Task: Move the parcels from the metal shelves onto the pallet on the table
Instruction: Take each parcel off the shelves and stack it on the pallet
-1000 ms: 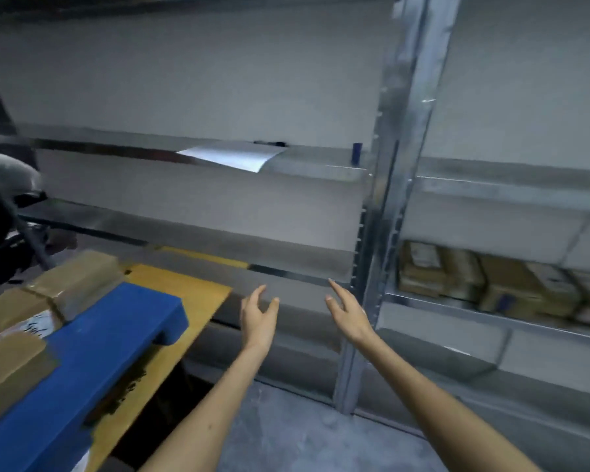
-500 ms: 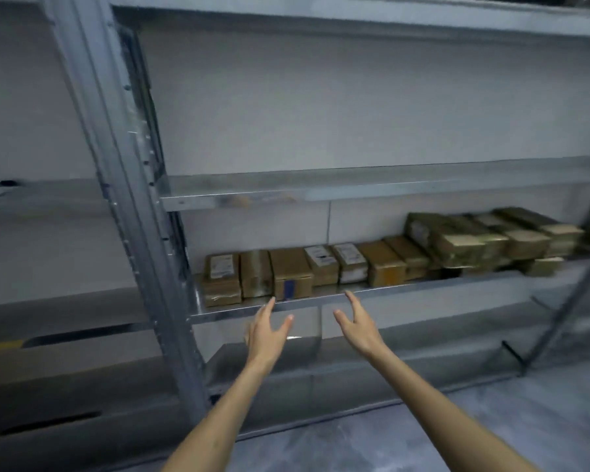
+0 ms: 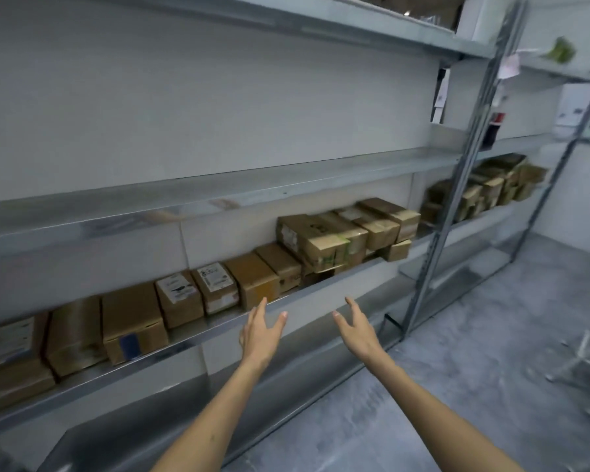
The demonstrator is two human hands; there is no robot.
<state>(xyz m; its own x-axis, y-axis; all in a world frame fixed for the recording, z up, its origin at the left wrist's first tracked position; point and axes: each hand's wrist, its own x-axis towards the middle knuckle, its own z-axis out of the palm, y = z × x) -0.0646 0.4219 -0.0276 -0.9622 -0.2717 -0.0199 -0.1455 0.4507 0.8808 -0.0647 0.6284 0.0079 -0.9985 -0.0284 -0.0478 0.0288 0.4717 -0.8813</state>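
Note:
Several brown cardboard parcels (image 3: pixel 252 279) stand in a row on a low metal shelf (image 3: pixel 324 287), with a taller stack of parcels (image 3: pixel 324 241) further right. My left hand (image 3: pixel 259 330) and my right hand (image 3: pixel 358 330) reach forward side by side in front of the shelf's edge, both with straight spread fingers and holding nothing. They are a little short of the parcels and touch none. The pallet and the table are out of view.
A metal upright post (image 3: pixel 457 199) divides this shelf bay from the bay to its right, which holds more parcels (image 3: pixel 491 192). The shelf above (image 3: pixel 218 189) is bare. Grey floor (image 3: pixel 457 352) spreads to the right, with a metal frame (image 3: pixel 586 356) at the right edge.
My view has swung right from the table and blue pallet to the shelf bay with parcels. Both hands stay open and raised, now closer to the parcel row.

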